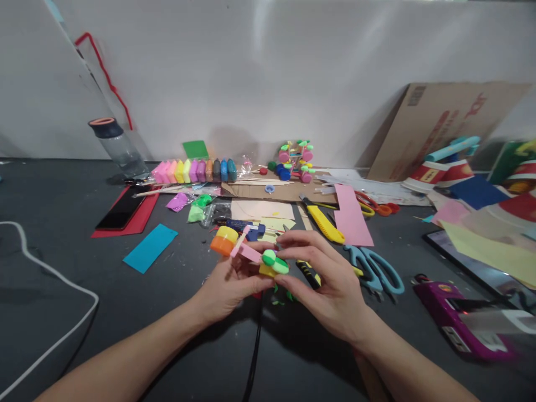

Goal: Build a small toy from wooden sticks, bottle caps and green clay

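My left hand [228,282] holds a small craft model by its pink strip [250,253]. A thick orange and yellow disc [221,242] is at the model's left end. At its right end is a two-tone green clay piece [274,261] with a yellow part [267,271] below it. My right hand [330,285] is curled around that end, thumb and fingertips at the green clay piece; the exact contact is partly hidden. Green scraps [278,301] lie beneath the hands. A blue glue gun [247,228] lies just behind them.
Behind are a row of coloured clay packs [196,171], a finished-looking clay model [296,162] and a water bottle [119,148]. To the right lie a yellow utility knife [324,223], blue-handled scissors [374,271] and a purple device [460,321]. A phone [121,212] rests at left.
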`<state>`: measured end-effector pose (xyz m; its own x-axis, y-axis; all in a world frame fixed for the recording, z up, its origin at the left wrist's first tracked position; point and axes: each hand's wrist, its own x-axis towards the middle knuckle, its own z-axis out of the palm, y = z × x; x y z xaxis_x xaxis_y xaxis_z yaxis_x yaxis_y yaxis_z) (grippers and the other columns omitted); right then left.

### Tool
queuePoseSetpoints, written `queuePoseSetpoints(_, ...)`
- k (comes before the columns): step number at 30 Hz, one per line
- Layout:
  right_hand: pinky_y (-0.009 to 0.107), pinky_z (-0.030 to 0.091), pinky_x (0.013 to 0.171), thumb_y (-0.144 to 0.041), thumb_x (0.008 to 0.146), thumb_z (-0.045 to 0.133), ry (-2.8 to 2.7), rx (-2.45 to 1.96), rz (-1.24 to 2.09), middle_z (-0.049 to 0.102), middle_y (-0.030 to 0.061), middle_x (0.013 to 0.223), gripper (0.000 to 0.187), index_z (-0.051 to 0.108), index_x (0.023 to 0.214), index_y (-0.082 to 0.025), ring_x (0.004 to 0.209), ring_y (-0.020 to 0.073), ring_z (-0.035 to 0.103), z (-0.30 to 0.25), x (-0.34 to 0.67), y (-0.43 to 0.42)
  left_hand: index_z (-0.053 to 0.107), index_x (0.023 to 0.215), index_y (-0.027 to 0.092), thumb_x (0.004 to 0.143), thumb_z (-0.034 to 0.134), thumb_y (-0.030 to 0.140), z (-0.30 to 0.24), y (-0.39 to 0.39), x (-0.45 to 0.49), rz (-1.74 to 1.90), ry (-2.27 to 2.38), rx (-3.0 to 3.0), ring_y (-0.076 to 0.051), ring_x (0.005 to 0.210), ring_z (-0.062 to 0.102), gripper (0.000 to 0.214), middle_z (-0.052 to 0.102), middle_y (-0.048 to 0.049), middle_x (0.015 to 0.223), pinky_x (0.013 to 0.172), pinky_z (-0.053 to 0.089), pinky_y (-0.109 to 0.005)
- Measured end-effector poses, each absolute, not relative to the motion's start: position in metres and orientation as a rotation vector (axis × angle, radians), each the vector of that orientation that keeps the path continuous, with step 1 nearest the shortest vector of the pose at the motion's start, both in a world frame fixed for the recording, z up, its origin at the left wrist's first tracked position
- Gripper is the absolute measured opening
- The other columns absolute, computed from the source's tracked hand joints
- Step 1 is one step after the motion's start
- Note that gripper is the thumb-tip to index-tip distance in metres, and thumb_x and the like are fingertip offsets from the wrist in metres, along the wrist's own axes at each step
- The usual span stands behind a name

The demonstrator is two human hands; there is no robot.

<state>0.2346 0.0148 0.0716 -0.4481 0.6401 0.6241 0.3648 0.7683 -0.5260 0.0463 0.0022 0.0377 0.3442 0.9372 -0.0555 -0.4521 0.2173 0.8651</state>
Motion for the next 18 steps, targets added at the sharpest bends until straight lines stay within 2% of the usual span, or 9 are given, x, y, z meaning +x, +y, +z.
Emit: queuePoseSetpoints(18, 0.036, 0.055, 0.086, -0.016, 0.088, 0.067, -2.064, -0.782, 0.398, 0.068, 0.0079, 0.108, 0.016, 0.066, 0.102, -0.024, 0.102, 0.0209, 0.065, 0.0741, 0.2313, 0.013, 0.073, 0.106, 0.022, 0.067, 0.086, 0.022, 0.0412, 0.0009, 0.0498, 1.055, 0.73, 0.867, -0.021, 0.096, 0.069, 0.041, 0.076, -0.0049, 0.102, 0.091, 0.051, -0.036)
